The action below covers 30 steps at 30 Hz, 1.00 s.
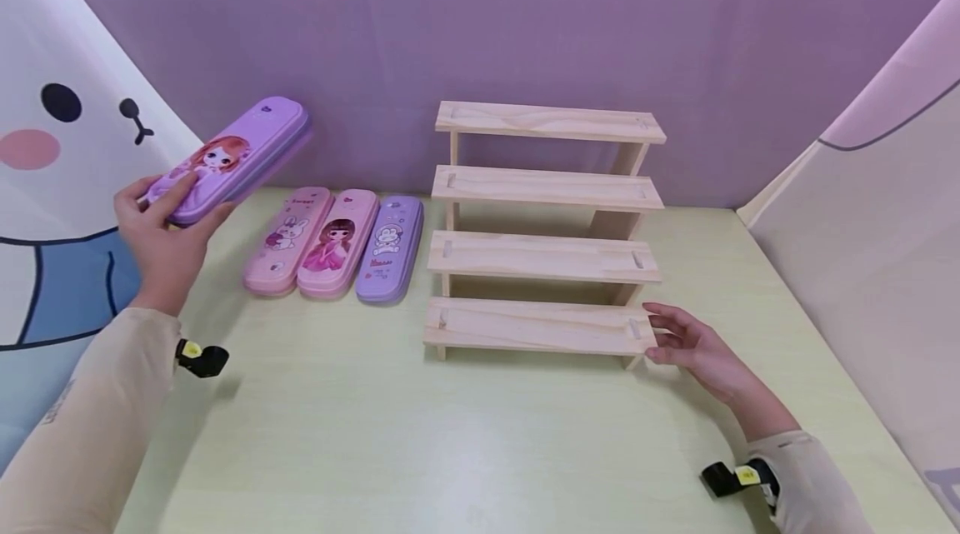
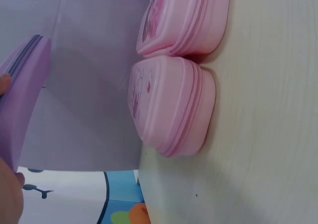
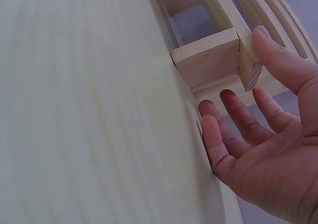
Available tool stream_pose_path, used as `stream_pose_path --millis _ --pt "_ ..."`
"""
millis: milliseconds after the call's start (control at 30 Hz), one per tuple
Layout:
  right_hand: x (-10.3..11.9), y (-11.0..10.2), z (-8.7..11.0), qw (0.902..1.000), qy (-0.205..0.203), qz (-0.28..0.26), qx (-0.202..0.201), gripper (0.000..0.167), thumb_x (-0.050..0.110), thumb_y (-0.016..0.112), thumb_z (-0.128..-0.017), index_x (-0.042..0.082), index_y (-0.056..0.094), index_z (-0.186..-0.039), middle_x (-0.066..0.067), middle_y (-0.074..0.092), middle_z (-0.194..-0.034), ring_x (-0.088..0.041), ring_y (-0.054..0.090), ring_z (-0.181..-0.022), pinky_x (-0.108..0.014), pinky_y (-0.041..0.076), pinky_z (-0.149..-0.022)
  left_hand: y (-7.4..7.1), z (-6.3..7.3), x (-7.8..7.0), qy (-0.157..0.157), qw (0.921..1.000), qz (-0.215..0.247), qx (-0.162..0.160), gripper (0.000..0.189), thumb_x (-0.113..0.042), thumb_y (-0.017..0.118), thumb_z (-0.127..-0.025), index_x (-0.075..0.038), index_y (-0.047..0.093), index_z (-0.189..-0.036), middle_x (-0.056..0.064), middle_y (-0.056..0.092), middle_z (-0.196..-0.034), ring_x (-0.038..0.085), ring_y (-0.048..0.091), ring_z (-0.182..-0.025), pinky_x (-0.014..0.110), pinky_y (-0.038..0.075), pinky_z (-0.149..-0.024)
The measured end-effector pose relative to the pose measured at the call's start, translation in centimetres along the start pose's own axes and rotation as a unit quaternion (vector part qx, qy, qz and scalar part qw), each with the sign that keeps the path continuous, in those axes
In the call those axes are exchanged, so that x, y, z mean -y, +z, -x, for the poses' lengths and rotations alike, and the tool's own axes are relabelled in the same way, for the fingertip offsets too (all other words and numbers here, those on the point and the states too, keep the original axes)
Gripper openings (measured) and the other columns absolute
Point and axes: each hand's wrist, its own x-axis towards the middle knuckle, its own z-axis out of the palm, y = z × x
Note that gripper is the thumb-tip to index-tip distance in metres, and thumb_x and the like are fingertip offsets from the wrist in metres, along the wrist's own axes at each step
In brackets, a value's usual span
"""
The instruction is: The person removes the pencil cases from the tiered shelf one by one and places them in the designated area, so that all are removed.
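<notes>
My left hand (image 1: 168,238) holds a purple pencil case (image 1: 251,147) up at the left, fingers on its lid and thumb along its near side. A red-haired doll is printed on the lid, and the case tilts with its far end higher. In the left wrist view, the purple case (image 2: 22,102) shows only in part. By the right end of the lowest step of a wooden stepped shelf (image 1: 536,326) is my right hand (image 1: 690,346). The right wrist view shows its thumb (image 3: 278,55) at the board's end and the other fingers loosely curved and spread.
Left of the shelf, three pencil cases lie side by side on the pale table (image 1: 450,442): a pink rabbit case (image 1: 288,242), a pink doll case (image 1: 340,242) and a purple monkey case (image 1: 390,251). A purple cloth (image 1: 525,17) hangs behind; printed cloths flank both sides.
</notes>
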Motion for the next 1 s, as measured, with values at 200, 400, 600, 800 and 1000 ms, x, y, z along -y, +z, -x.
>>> stream_pose_path --millis 200,400,600,800,1000 --pt "0.1 0.0 0.0 1.0 0.005 0.003 -0.003 0.056 -0.006 0.066 -0.09 0.018 0.052 -0.138 0.007 0.058 -0.119 -0.01 0.06 -0.103 -0.023 0.054 -0.083 -0.6 -0.2 0.4 -0.029 0.9992 0.013 -0.024 0.061 -0.029 0.078 -0.082 -0.025 0.056 -0.14 -0.01 0.027 -0.148 0.004 0.031 -0.134 0.016 0.037 -0.105" --pt "0.1 0.0 0.0 0.9999 0.009 0.006 -0.003 0.056 -0.006 0.066 -0.09 0.017 0.051 -0.139 0.006 0.058 -0.119 -0.01 0.06 -0.103 -0.023 0.054 -0.083 -1.3 -0.3 1.0 -0.044 0.9982 0.003 -0.04 0.062 -0.031 0.078 -0.081 -0.028 0.057 -0.139 -0.012 0.027 -0.147 0.003 0.029 -0.136 0.017 0.036 -0.107" --pt "0.1 0.0 0.0 1.0 0.007 0.004 -0.003 0.056 -0.006 0.066 -0.09 0.018 0.051 -0.138 0.006 0.058 -0.119 -0.01 0.06 -0.103 -0.023 0.054 -0.083 -1.8 -0.6 1.7 -0.053 0.9965 0.046 -0.045 0.069 -0.033 0.083 -0.074 -0.026 0.058 -0.138 -0.012 0.027 -0.146 0.004 0.029 -0.137 0.017 0.036 -0.107" --pt "0.0 0.0 0.1 1.0 0.005 0.002 -0.001 0.056 -0.006 0.066 -0.09 0.019 0.051 -0.138 0.006 0.058 -0.119 -0.011 0.06 -0.103 -0.023 0.054 -0.083 -2.0 -0.6 2.2 -0.058 0.9944 0.07 -0.053 0.072 -0.033 0.086 -0.071 -0.024 0.058 -0.136 -0.011 0.028 -0.146 0.004 0.031 -0.136 0.016 0.036 -0.106" --pt "0.0 0.0 0.1 1.0 0.005 0.0 -0.001 0.056 -0.007 0.066 -0.09 0.019 0.052 -0.138 0.006 0.058 -0.119 -0.01 0.061 -0.104 -0.023 0.054 -0.083 -2.1 -0.5 2.7 -0.067 0.9944 0.051 -0.064 0.064 -0.025 0.085 -0.076 -0.022 0.061 -0.135 -0.011 0.029 -0.145 0.005 0.032 -0.134 0.014 0.036 -0.105"
